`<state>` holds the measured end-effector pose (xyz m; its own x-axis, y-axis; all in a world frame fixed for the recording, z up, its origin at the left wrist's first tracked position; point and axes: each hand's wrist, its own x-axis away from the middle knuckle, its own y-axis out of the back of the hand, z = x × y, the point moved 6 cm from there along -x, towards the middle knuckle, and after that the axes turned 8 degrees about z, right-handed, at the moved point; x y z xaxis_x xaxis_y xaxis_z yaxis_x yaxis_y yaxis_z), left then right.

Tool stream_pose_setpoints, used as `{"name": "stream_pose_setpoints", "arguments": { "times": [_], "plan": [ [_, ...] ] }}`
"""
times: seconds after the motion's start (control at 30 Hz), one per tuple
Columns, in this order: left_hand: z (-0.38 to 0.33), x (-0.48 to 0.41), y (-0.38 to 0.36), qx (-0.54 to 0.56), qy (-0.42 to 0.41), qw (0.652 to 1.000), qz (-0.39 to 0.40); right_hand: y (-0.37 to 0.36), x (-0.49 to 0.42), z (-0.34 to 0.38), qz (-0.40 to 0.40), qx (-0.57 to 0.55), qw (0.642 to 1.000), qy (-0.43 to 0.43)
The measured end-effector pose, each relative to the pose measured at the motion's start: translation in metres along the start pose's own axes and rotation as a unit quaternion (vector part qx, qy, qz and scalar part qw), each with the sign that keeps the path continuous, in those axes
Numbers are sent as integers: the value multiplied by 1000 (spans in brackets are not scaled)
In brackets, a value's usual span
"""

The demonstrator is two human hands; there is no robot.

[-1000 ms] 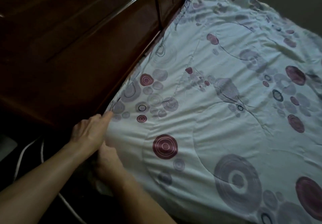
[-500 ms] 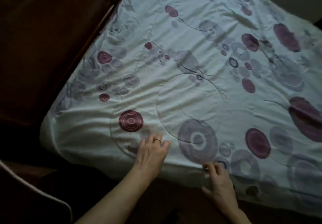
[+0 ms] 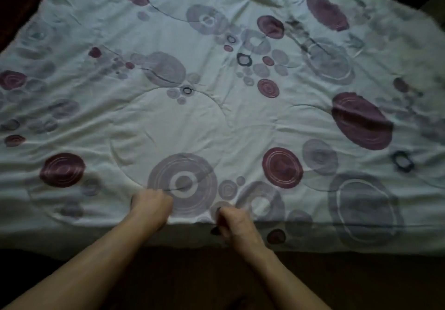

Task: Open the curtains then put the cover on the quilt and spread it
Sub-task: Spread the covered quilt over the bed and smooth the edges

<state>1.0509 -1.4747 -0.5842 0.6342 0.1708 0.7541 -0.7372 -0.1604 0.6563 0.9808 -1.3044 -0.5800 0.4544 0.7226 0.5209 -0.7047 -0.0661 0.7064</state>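
While the head view looks down on it, the quilt (image 3: pixel 216 121), in its white cover w/ purple, maroon & grey circles, lies spread wide over the bed, wrinkled in places. Its near edge hangs over the bed's side. Landmark: the big grey ringed circle (image 3: pixel 183 183) printed near that edge. Left hand (image 3: pixel 151 203) sits at the circle's lower left, touching it, fingers curled into a fist bunching the cover fabric, so that grip is clenched on the quilt. Right hand (image 3: pixel 232 220) is just right of and below the circle, at the edge fold, fingers curled and pinching fabric, grasping the quilt too. The 2 hands are near each other, not touching. Both bare forearms reach in from below. Dark floor (image 3: pixel 361 285) lies below the hanging edge; lighting dim, detail soft.
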Motion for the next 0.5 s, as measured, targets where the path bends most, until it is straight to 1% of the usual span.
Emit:
{"name": "stream_pose_setpoints", "arguments": {
  "times": [0.03, 0.07, 0.1, 0.17, 0.23, 0.3, 0.33, 0.4, 0.47, 0.5],
  "plan": [
    [-18, -4, 9, 11, -12, 1000, 4, 7, 8, -19, -16, 1, 1000, -4],
    [-39, -6, 18, 28, -34, 999, -11, 17, 18, -40, -41, 14, 999, -19],
    [-64, -9, 29, 46, -58, 996, -41, 28, 31, -67, -67, 39, 996, -45],
    [-118, -17, 48, 86, -95, 986, -104, 51, 63, -129, -104, 102, 981, -129],
    [-191, -38, 66, 101, -130, 977, -138, 73, 101, -204, -93, 139, 960, -226],
    [-248, -55, 77, 95, -150, 973, -148, 85, 120, -252, -61, 162, 947, -270],
    [-281, -66, 86, 94, -156, 971, -153, 94, 125, -276, -57, 165, 947, -269],
    [-317, -82, 93, 86, -153, 972, -155, 104, 117, -294, -62, 161, 960, -220],
    [-342, -97, 98, 89, -146, 975, -143, 114, 109, -306, -66, 132, 973, -175],
    [-346, -102, 99, 88, -148, 977, -124, 116, 105, -309, -60, 114, 978, -162]
  ]
}}
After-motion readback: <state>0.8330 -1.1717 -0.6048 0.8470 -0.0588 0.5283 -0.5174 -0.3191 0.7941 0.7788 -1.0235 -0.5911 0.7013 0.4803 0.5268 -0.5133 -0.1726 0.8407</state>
